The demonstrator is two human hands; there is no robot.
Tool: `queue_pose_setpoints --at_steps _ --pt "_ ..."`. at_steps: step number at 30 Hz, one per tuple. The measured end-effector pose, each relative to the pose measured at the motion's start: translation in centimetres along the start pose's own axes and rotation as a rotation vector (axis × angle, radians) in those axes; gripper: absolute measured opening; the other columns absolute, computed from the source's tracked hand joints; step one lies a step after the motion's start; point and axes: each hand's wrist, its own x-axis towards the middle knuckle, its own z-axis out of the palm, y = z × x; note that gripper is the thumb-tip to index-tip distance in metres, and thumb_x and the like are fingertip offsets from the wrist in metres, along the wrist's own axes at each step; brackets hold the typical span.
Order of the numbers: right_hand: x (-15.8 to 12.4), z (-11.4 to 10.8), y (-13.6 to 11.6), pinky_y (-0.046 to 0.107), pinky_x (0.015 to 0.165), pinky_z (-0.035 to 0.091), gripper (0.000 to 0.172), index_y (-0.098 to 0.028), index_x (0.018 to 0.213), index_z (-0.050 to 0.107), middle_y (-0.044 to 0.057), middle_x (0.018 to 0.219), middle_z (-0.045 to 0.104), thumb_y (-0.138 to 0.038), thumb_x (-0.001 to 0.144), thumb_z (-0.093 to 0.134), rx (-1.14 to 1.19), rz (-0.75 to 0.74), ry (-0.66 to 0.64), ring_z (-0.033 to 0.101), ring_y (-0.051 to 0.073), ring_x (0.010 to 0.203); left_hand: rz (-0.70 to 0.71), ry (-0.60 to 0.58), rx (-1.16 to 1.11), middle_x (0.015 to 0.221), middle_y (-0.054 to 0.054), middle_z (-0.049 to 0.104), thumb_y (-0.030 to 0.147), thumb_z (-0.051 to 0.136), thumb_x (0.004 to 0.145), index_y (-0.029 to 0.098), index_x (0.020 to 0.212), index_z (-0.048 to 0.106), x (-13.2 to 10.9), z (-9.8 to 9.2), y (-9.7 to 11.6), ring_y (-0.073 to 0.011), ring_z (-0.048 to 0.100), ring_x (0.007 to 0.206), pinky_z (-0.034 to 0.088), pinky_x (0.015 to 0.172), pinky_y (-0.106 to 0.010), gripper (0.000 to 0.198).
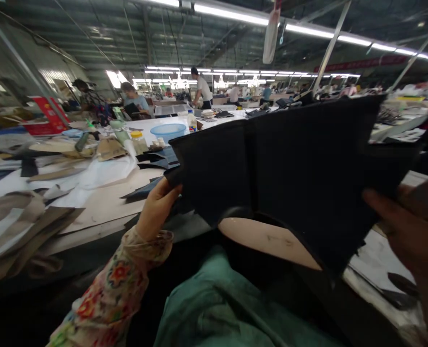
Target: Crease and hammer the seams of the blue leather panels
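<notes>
A large dark navy cut panel (308, 164), apparently fabric or leather, is stretched upright in front of me between both hands. A darker vertical band, like a seam, crosses it left of its middle, and its lower edge has a curved cut-out. My left hand (158, 207), in a floral sleeve, pinches the panel's left edge between thumb and fingers. On the right, my right hand (398, 226) grips the panel's other side, thumb on the near face. That hand is somewhat blurred, and its fingers are partly hidden behind the panel.
Brown and grey cut pieces (51, 236) lie heaped on the worktable (116, 193) at left. Farther back stand a blue basin (168, 130), a yellow-lidded jar (139, 143) and a white bottle (192, 121). Several people work at tables beyond. Green cloth (217, 303) covers my lap.
</notes>
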Motion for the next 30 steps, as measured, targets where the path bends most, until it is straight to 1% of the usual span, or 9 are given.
queue_pose_setpoints --at_steps 3,5,8,11,15,18,20,26,30 --pt "1.0 0.1 -1.1 0.034 0.061 0.048 0.031 -0.024 0.087 0.063 0.004 0.084 0.062 -0.048 0.069 0.068 0.043 0.108 0.136 0.059 0.019 0.073 -0.087 0.001 0.004 0.107 -0.005 0.066 0.040 0.072 0.065 0.018 0.107 0.063 0.3 0.1 -3.5 -0.0221 0.058 0.099 0.047 0.085 -0.031 0.049" --pt "1.4 0.9 -0.9 0.030 0.056 0.046 0.032 -0.021 0.073 0.064 0.001 0.072 0.061 -0.048 0.058 0.074 0.071 0.169 0.156 0.056 0.016 0.064 -0.138 -0.014 -0.007 0.108 -0.006 0.065 0.040 0.071 0.066 0.017 0.109 0.061 0.2 0.1 -5.3 -0.0223 0.059 0.096 0.048 0.082 -0.032 0.050" --pt "1.6 2.0 0.7 0.029 0.056 0.045 0.037 -0.020 0.077 0.066 0.000 0.073 0.064 -0.048 0.055 0.075 0.073 0.181 0.096 0.056 0.016 0.066 -0.171 -0.050 -0.051 0.110 -0.006 0.064 0.037 0.069 0.068 0.017 0.110 0.060 0.3 -0.2 -6.9 -0.0228 0.059 0.096 0.048 0.081 -0.033 0.048" --pt "1.7 2.6 1.8 0.031 0.062 0.048 0.041 -0.018 0.085 0.066 0.002 0.079 0.066 -0.049 0.058 0.073 0.067 0.141 0.065 0.058 0.017 0.072 -0.140 -0.016 -0.059 0.109 -0.005 0.064 0.033 0.068 0.070 0.019 0.109 0.061 0.6 -0.6 -6.2 -0.0216 0.059 0.096 0.047 0.083 -0.032 0.042" --pt "2.0 2.8 1.0 0.032 0.065 0.049 0.036 -0.018 0.083 0.066 0.003 0.081 0.065 -0.047 0.062 0.071 0.125 0.088 0.109 0.058 0.016 0.072 -0.007 0.048 -0.055 0.111 -0.004 0.063 0.032 0.066 0.073 0.020 0.109 0.060 1.2 -1.1 -3.3 -0.0199 0.058 0.099 0.046 0.088 -0.033 0.039" --pt "2.2 2.8 0.5 0.028 0.063 0.047 0.031 -0.019 0.079 0.066 0.001 0.081 0.063 -0.044 0.063 0.072 0.167 0.070 0.131 0.055 0.014 0.069 -0.002 0.040 -0.019 0.110 -0.004 0.064 0.032 0.066 0.072 0.021 0.109 0.060 1.1 -1.2 -2.8 -0.0201 0.058 0.101 0.046 0.089 -0.034 0.038" --pt "2.2 2.8 1.1 0.025 0.058 0.044 0.029 -0.020 0.077 0.065 -0.001 0.076 0.061 -0.044 0.062 0.072 0.107 0.078 0.105 0.052 0.012 0.066 -0.068 0.026 -0.019 0.111 -0.004 0.063 0.031 0.066 0.071 0.021 0.110 0.060 0.6 -0.9 -4.2 -0.0202 0.057 0.101 0.047 0.089 -0.034 0.041" --pt "1.8 2.1 4.1 0.022 0.049 0.032 0.032 -0.019 0.064 0.053 -0.005 0.055 0.041 -0.048 0.066 0.066 -0.138 0.003 -0.059 0.039 0.009 0.053 -0.399 0.005 -0.134 0.104 -0.007 0.065 0.025 0.069 0.059 0.016 0.102 0.060 -2.4 1.7 -11.3 -0.0216 0.060 0.095 0.048 0.084 -0.036 0.044" --pt "1.5 1.3 6.0 0.024 0.057 0.038 0.034 -0.019 0.075 0.060 -0.001 0.064 0.056 -0.053 0.072 0.057 -0.348 0.024 -0.248 0.052 0.014 0.062 -0.648 -0.130 -0.121 0.111 -0.007 0.062 0.018 0.067 0.057 0.019 0.107 0.058 -4.3 4.0 -14.3 -0.0220 0.060 0.097 0.051 0.077 -0.032 0.051"
